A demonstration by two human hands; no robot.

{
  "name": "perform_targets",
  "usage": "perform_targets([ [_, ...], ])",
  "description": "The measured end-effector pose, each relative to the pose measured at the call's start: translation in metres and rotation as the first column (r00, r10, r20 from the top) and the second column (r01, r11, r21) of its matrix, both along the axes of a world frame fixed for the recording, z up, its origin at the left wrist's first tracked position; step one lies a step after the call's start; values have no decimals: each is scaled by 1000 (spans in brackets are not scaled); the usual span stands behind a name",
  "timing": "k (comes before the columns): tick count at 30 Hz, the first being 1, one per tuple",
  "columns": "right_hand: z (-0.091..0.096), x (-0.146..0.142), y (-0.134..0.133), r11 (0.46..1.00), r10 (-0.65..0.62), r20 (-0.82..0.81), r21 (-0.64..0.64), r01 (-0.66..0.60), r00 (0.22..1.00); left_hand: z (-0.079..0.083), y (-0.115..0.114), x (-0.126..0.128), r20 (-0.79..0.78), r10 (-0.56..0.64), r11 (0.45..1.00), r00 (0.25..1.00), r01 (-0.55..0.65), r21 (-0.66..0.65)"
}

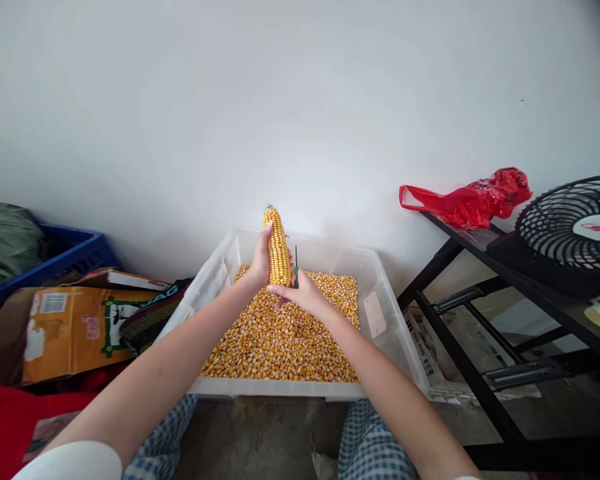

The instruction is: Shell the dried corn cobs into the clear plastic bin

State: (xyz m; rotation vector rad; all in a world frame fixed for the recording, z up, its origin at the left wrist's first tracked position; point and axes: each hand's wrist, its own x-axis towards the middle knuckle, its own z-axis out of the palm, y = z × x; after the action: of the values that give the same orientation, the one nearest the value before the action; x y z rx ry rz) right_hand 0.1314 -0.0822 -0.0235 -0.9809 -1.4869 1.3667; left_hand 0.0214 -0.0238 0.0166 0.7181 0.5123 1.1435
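Note:
An ear of corn [277, 250] with full rows of yellow kernels stands nearly upright over the bin, its narrow tip pointing up. My left hand [263, 257] is wrapped round its left side, thumb along the kernels. Close to the cob's lower end is my right hand [300, 291], closed on a slim green-handled tool with a thin dark shaft [296, 257] that points up; it looks like a screwdriver. The right thumb lies across the cob's base. Beneath both hands, loose corn kernels [280, 347] cover the floor of a translucent plastic bin [395, 333].
At left are a torn cardboard box [75, 333], a blue crate [80, 257] and a red bag [5, 420]. On the right, a black-framed table [455, 333] carries a red plastic bag [475, 200] and a black fan [570, 227]. A white wall [300, 100] rises behind the bin.

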Motion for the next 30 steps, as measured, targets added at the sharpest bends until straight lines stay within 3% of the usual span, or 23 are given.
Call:
perform_targets([
  [3,8,3,1,1000,0,71,6,0,997,0,4,-1,-4,27,999,1000,-27,18],
  [6,20,11,-1,992,-106,302,101,79,947,1,11,-8,-8,65,997,998,-65,39],
  [8,27,18,-3,949,-268,502,285,135,822,1,17,-16,-16,92,995,996,-91,46],
  [10,31,23,-6,899,-367,635,430,84,679,2,24,-24,-17,132,990,991,-131,44],
  [14,34,23,-11,868,-359,757,486,-103,545,1,33,-39,-38,191,981,981,-189,35],
  [18,35,19,-15,849,-345,739,509,-144,579,0,40,-46,-76,206,978,976,-202,48],
  [30,30,18,-9,814,-373,551,580,-22,747,-1,42,-50,-103,224,973,969,-216,81],
])
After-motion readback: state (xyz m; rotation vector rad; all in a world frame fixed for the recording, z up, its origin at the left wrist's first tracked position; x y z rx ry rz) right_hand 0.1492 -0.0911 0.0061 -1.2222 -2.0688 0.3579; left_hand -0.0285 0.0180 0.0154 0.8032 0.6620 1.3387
